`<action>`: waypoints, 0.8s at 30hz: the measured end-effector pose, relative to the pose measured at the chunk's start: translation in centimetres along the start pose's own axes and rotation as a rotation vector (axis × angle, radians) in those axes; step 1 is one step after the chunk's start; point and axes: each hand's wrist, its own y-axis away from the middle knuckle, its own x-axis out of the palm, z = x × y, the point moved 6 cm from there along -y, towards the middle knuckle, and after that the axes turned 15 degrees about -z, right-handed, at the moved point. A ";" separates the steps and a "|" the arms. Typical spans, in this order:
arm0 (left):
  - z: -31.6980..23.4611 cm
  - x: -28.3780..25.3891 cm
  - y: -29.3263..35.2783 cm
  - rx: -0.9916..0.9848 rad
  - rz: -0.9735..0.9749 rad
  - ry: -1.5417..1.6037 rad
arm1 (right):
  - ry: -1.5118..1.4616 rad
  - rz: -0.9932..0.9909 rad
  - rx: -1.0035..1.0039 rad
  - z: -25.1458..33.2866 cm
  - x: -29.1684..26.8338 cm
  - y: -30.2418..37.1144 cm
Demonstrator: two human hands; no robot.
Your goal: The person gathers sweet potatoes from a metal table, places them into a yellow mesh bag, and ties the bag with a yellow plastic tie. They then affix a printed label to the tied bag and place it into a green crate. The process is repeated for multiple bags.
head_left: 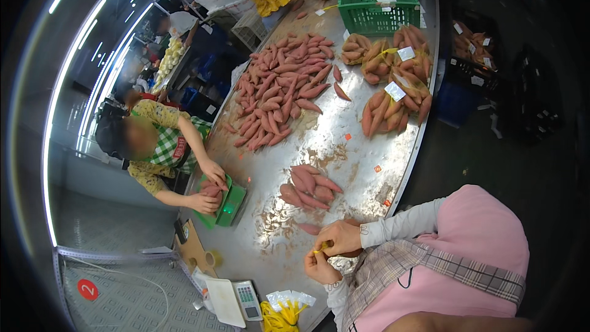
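My right hand (pixel 342 237) and my left hand (pixel 318 267) meet over the near edge of the metal table. Both are closed, pinching a small yellow strip (pixel 324 247) between their fingertips; most of it is hidden by the fingers. A single sweet potato (pixel 309 229) lies right beside my right hand. Just beyond sits a small heap of reddish sweet potatoes (pixel 310 186). Toward the bottom, a bundle of yellow strips with white tags (pixel 284 315) lies next to a scale with a keypad (pixel 247 300).
A large sweet potato pile (pixel 279 89) covers the far table. Filled net bags (pixel 396 104) and a green crate (pixel 379 12) stand at the upper right. At left, a co-worker handles sweet potatoes over a green tray (pixel 232 204). A clipboard (pixel 195 243) and tape roll (pixel 213 259) lie nearby.
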 end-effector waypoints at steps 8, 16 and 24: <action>1.4 -0.4 -1.5 -0.148 0.187 -0.077 | -0.358 0.120 0.440 -2.3 0.1 -1.1; 1.6 0.5 -1.4 -0.221 0.183 0.032 | -0.530 0.145 0.736 -7.3 1.2 -0.7; 2.0 -0.2 0.1 -0.409 0.127 0.058 | -0.478 0.386 0.603 -8.2 2.1 -0.6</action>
